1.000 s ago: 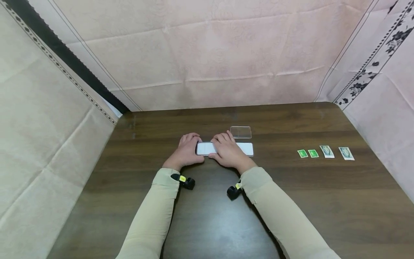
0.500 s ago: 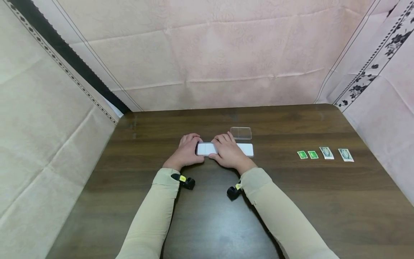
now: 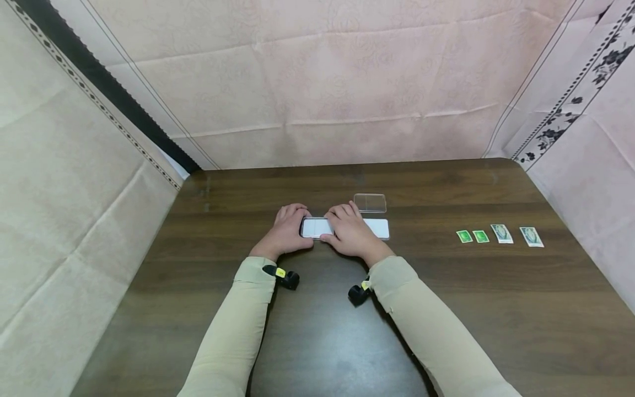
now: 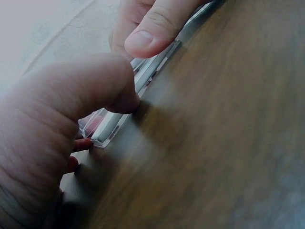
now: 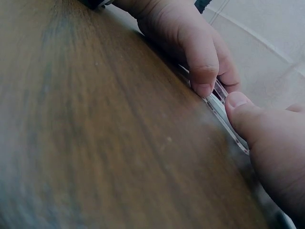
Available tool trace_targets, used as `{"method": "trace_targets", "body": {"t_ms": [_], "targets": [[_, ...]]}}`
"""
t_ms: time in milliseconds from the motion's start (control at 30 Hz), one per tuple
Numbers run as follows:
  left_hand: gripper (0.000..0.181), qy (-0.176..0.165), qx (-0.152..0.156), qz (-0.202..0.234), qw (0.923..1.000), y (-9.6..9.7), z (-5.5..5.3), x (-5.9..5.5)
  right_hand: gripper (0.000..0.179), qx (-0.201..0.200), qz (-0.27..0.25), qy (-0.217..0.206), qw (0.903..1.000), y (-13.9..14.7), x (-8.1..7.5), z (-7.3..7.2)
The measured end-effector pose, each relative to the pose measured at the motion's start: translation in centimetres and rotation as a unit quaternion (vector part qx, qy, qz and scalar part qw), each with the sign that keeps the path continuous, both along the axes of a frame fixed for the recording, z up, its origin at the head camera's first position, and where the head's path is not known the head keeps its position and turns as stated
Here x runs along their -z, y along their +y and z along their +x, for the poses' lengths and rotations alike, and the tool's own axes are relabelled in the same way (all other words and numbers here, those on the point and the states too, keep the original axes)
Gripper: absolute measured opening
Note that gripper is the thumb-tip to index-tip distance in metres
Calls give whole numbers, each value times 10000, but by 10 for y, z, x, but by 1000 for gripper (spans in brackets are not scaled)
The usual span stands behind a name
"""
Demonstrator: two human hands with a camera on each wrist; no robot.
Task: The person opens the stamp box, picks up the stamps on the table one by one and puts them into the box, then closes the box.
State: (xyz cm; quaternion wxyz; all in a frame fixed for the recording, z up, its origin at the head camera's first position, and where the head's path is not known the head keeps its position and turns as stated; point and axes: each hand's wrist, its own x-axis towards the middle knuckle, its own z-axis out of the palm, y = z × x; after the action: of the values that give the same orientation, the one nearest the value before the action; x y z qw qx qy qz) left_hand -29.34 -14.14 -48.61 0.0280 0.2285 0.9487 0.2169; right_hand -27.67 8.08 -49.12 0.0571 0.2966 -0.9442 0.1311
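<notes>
A long, flat white case (image 3: 375,227) with clear plastic edges lies on the table in front of me. Its exact kind is hard to tell. My left hand (image 3: 284,232) grips its left end, thumb at the near edge and fingers at the far side. Over its middle, my right hand (image 3: 349,230) holds it between the thumb in front and fingers reaching past the back edge. The left wrist view shows the case's clear rim (image 4: 112,125) beside the left thumb. In the right wrist view, both thumbs touch the case (image 5: 226,125). Fingers hide parts of it.
A shallow clear plastic tray or lid (image 3: 369,203) lies just behind the case. To the right, two small green stamp-like pieces (image 3: 464,236) and two larger pale stamp-like pieces (image 3: 502,234) lie in a row on the wooden table (image 3: 446,309). Cloth hangs behind the table.
</notes>
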Motion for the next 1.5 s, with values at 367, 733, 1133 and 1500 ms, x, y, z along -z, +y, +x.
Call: {"method": "trace_targets", "body": {"t_ms": [367,733,1133,1500], "targets": [[59,-17,7,23,10000,0,0,0,59,-6,-28,-52,10000,1,0,0],[58,-25,9,42,10000,0,-2,2,60,-31,-68,-47,10000,2,-3,1],[62,-171,-93,25,9998,0,0,-1,61,-90,-257,-20,9996,4,-3,0],[53,-275,-143,177,9994,-2,-2,0,62,129,-722,249,9970,7,-8,-1]]}}
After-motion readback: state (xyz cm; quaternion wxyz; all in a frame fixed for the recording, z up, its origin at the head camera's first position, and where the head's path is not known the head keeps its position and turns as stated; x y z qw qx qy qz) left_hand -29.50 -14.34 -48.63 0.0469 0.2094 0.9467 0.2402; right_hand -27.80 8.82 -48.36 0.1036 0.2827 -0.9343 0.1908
